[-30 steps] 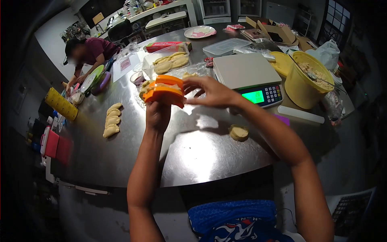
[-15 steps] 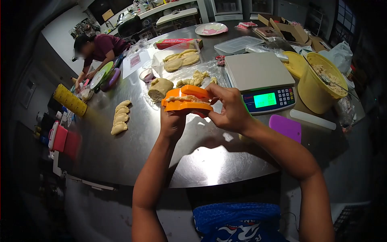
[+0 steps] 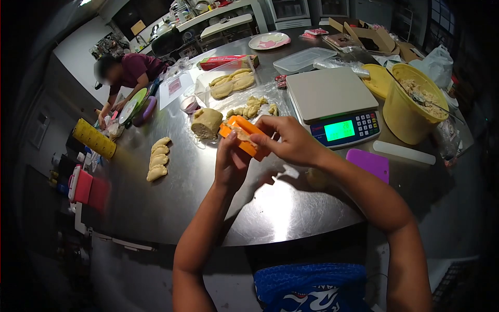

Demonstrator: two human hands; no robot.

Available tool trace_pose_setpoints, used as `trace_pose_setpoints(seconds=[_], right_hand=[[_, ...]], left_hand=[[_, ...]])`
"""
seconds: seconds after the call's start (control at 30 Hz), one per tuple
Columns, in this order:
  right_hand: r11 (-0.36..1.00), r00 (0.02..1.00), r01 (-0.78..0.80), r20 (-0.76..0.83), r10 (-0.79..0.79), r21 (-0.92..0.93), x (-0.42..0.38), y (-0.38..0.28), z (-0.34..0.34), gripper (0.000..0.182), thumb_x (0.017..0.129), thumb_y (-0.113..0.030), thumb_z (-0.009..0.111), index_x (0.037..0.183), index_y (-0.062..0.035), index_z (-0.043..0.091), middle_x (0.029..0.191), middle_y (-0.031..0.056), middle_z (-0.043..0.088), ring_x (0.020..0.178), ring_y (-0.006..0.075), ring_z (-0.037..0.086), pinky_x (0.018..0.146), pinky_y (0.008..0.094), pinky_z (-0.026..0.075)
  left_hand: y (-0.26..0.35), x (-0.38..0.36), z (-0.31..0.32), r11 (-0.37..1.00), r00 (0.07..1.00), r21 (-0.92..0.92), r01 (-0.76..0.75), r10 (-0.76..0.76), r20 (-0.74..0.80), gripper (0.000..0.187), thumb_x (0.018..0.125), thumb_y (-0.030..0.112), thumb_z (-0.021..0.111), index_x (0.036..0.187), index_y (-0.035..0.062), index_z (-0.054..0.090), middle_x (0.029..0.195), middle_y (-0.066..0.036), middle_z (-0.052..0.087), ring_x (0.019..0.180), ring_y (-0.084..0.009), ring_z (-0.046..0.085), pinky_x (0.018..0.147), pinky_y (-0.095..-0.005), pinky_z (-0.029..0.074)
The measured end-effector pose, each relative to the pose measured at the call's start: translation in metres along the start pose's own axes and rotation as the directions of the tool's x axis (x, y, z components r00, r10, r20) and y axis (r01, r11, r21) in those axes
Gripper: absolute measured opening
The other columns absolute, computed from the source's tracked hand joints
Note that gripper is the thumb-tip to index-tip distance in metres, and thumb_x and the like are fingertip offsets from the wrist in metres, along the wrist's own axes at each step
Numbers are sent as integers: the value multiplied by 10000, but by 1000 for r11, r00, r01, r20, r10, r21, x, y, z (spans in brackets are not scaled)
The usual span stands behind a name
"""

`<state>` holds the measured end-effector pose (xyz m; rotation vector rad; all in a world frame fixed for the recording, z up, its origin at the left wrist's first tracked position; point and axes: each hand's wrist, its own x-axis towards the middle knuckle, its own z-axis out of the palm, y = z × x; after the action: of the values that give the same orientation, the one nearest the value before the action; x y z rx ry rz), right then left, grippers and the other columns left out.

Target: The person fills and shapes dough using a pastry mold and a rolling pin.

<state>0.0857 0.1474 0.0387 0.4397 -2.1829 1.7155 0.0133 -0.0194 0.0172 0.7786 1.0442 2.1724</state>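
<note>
Both hands close their grip on an orange dough press [image 3: 244, 124], the left hand [image 3: 232, 162] below and the right hand [image 3: 287, 139] at its side, with dough showing between its halves. Folded pastries [image 3: 158, 160] left of the grip appear shaped; the piece in the press seems unfinished, while a dough log [image 3: 207, 124] just beyond and filling [image 3: 414, 92] farther right remain unused.

steel table [image 3: 197, 208] | pale wall [image 3: 73, 47] | barred window [image 3: 441, 23], upper right
</note>
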Motion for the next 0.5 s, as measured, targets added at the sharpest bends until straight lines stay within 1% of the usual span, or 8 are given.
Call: trace_pose_setpoints(seconds=[0.03,0.07,0.13,0.23,0.37,0.43,0.47,0.5], right_hand=[[982,1000,20,20,-16,-190,0,0,-5,262,947,-229,595,885,26,596,701,117,634,609,159,612,576,300,461],[982,1000,20,20,-17,-190,0,-4,-5,262,947,-229,595,885,26,596,701,117,634,609,159,612,576,300,461],[972,999,40,15,-37,-230,-2,-9,-5,289,916,-238,599,867,46,604,711,194,629,614,276,618,597,374,462],[969,1000,13,24,-7,-247,-1,-8,-4,286,925,-233,574,876,47,603,709,201,623,612,282,617,597,380,461],[954,999,29,21,-24,-297,-1,-3,-4,297,935,-242,550,867,42,604,710,210,618,618,300,621,596,393,458],[968,999,34,-21,-40,-250,0,2,-6,307,982,-243,517,884,39,586,657,90,581,611,128,564,574,294,448],[968,999,32,-21,-38,-250,1,3,-8,307,982,-243,517,884,39,586,657,90,581,611,128,564,574,294,448],[985,1000,-3,-21,0,-175,1,4,-10,308,970,-243,516,895,42,605,657,115,592,596,148,570,561,310,439]], left_hand=[[-1,0,6,1000,999,-15,5,-6,-43,476,947,333,528,1264,-8,433,1189,-141,564,1121,-234,587,1000,-397,460],[-1,0,6,1000,999,-15,5,-6,-43,476,947,333,528,1264,-8,433,1189,-141,564,1121,-234,587,1000,-397,460],[-4,-1,6,998,998,-25,55,-56,-41,467,944,311,516,1274,-9,432,1197,-142,564,1120,-232,587,998,-400,458],[-4,-1,0,998,998,19,52,-51,-44,479,954,336,483,1305,14,437,1252,-125,557,1159,-228,566,1016,-407,439],[-4,-2,2,995,990,-5,102,-102,-93,470,947,350,492,1275,16,456,1224,-115,576,1137,-224,581,996,-395,457],[-1,-3,5,996,994,-19,88,-89,-61,473,940,354,501,1273,20,460,1209,-112,585,1129,-223,585,992,-387,461],[0,-3,6,996,994,-20,89,-90,-61,473,940,354,501,1273,20,460,1209,-112,585,1129,-223,585,992,-387,461],[1,-4,7,996,995,-30,88,-89,-51,478,939,359,504,1278,25,458,1218,-111,581,1129,-223,584,992,-386,461]])
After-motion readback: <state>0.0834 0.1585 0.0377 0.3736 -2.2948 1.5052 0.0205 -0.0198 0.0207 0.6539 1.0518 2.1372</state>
